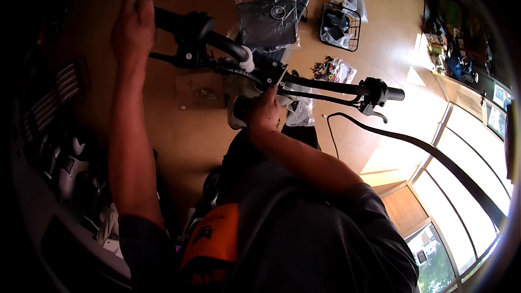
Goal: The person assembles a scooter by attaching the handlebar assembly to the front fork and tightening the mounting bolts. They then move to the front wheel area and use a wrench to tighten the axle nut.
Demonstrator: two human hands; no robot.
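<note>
A black handlebar (320,84) crosses in front of me, its left side nearer the upper edge than its right. My left hand (133,30) is closed round the end of its left grip (167,20), beside the brake lever (163,58). At the bar's middle, my right hand (264,111) has its fingers bent together against the clamp (269,73). A thin pale metal piece (281,75) stands by its fingertips; whether the hand holds it I cannot tell. White wrapping (247,59) circles the bar left of the clamp. The right brake lever (378,114) is untouched.
Beyond the bar lie a plastic-wrapped dark panel (267,21), a black wire basket (340,27) with bagged parts and a pile of small parts (332,69). Flattened cardboard (201,91) is on the floor. A black strap (434,152) arches at right; scooters (70,168) stand at left.
</note>
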